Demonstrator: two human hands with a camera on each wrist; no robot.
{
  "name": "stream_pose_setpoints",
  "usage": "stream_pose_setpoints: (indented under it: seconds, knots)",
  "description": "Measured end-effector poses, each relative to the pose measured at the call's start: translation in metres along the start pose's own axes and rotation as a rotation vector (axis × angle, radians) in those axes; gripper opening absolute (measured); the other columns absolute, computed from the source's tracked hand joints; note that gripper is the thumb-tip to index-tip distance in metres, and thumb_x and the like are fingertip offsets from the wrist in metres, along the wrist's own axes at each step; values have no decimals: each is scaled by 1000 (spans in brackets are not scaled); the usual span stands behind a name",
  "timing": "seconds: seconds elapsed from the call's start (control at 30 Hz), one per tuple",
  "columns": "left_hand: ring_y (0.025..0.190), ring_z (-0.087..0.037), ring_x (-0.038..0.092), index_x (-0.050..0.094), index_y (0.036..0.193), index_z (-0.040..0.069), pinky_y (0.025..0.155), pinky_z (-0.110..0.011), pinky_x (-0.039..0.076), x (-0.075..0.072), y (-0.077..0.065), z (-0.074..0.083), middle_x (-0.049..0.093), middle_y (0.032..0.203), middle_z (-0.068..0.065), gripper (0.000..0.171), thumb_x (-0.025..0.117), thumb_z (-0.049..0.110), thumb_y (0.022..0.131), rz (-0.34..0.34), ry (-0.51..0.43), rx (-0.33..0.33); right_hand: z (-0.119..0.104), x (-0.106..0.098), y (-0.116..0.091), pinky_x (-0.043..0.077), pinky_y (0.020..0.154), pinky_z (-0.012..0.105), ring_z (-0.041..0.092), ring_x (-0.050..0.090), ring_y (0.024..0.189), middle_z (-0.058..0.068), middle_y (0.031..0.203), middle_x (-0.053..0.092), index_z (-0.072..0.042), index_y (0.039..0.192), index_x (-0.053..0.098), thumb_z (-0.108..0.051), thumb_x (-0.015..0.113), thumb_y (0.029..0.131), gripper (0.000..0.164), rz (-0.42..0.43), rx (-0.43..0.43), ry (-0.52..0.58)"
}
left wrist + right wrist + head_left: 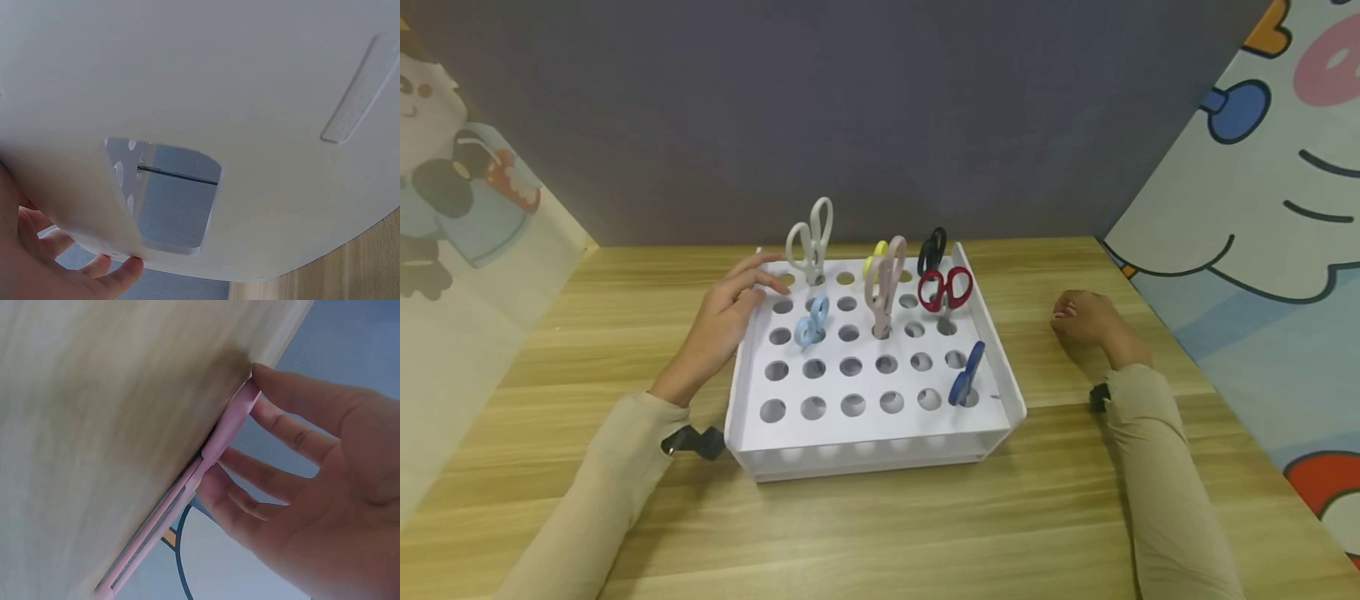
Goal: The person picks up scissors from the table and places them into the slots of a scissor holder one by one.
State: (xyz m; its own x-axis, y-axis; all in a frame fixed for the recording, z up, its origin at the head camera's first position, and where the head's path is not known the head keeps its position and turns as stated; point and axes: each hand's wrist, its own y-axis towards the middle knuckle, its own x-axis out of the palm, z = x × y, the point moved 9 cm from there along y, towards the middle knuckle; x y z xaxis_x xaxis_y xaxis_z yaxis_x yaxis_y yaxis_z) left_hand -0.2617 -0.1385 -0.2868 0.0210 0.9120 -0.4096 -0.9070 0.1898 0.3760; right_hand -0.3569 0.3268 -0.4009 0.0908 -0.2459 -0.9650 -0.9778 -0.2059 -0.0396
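A white rack (pixel 831 423) with rows of round holes stands on the table. My left hand (pixel 724 315) rests at its far left corner with fingers stretched over the side wall. In the left wrist view the left fingertips touch the edge of the side panel (pixel 269 206). On the right of the table my right hand (pixel 1086 318) pinches pink scissors (pixel 232 422) by their handle end. They lie flat against the tabletop, and the hand hides them in the head view.
Upright in the rack are white scissors (pixel 811 242), pale pink scissors (pixel 881 287), light blue scissors (pixel 812 323), red scissors (pixel 946 290), black scissors (pixel 932 250) and dark blue scissors (pixel 967 375). Yellow handles (pixel 878 250) show partly behind the pale pink pair. A grey partition (pixel 850 125) stands behind.
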Motion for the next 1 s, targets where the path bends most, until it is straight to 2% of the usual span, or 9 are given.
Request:
stream_pose_setpoints:
  seconds: [0.27,0.43,0.77,1.0]
  knots:
    - [133,-26,23,62,90,-6,108,-46,15,1,0,0,44,132,-9,25,37,-6,88,-2,12,5,-1,-1,0,42,69,46,30,54,75,15,82,61,2,92,58,-17,57,84,20,-1,-10,-18]
    - [133,-25,23,62,91,-5,107,-47,17,1,-1,-3,44,133,-8,25,37,-4,88,-1,8,-13,-3,-3,0,43,70,46,31,55,77,16,84,62,1,92,59,-18,58,84,21,14,-22,3]
    - [133,-21,22,62,91,-5,108,-46,16,1,-1,-2,44,133,-7,26,36,-4,88,-5,16,-8,-10,-7,-3,42,72,46,32,53,83,18,91,58,-3,98,58,-26,58,85,26,-26,-7,61]
    - [134,-18,21,62,91,-4,108,-46,14,0,-1,-3,44,133,-6,25,37,-3,89,-4,22,-17,-20,-20,-4,43,74,48,35,53,92,21,99,58,-3,96,58,-23,58,85,22,53,-59,129]
